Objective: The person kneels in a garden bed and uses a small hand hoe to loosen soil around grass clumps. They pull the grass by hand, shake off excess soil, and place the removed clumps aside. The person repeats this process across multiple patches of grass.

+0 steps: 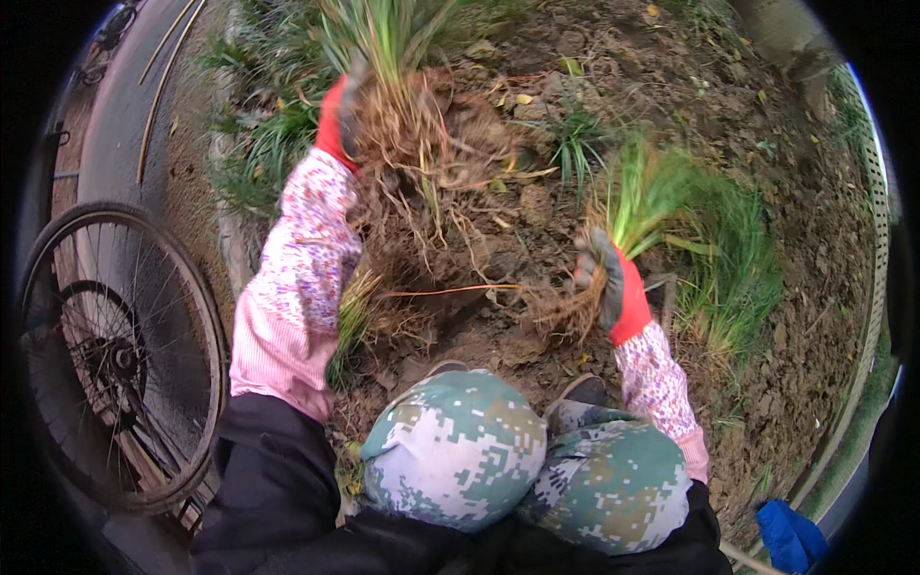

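My left hand (345, 115), in a red and grey work glove, grips a large clump of grass-like plants (388, 43) near its base, with long bare roots hanging down over the soil. To the right, my right hand (607, 284), gloved alike, is closed around the base of a smaller grass clump (636, 194); its roots stick out on the palm side. More loose green clumps (733, 273) lie just right of that hand. Another small clump with roots (352, 323) lies by my left forearm. Both held clumps are partly blurred.
Dug brown soil (812, 287) spreads ahead and to the right. A spoked wheel (122, 356) stands at the left beside the paved path (115, 158), where thin poles (154, 108) lie. Planted grass (266, 136) borders the kerb. Blue cloth (789, 535) is at lower right.
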Available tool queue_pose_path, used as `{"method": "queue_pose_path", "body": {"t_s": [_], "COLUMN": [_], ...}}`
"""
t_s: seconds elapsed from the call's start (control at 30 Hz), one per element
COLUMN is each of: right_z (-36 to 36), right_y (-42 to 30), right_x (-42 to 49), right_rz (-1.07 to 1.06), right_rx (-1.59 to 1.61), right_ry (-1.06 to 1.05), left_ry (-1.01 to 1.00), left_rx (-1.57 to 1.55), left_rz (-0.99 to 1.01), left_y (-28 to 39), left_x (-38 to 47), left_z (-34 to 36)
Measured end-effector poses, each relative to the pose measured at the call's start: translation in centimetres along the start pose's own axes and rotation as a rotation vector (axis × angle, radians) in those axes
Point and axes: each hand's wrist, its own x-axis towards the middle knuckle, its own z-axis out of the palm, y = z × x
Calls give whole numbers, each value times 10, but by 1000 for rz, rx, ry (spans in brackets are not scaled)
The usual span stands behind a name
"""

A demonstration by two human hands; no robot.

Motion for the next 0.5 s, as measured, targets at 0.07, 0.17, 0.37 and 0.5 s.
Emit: {"method": "queue_pose_path", "body": {"t_s": [0.07,0.17,0.37,0.5], "right_z": [43,105,199,164], "right_y": [-11,-49,-40,-61], "right_x": [15,12,-42,-28], "right_rz": [-167,-306,-836,-537], "right_rx": [-115,-411,-1415,-1163], "right_ry": [-15,-23,-810,-726], "left_ry": [-52,-127,-269,-166], "left_rx": [244,632,1029,722], "left_rz": [143,148,73,295], "left_y": [66,110,86,82], "left_x": [-40,-132,-183,-94], "left_z": [-26,-87,-105,-33]}}
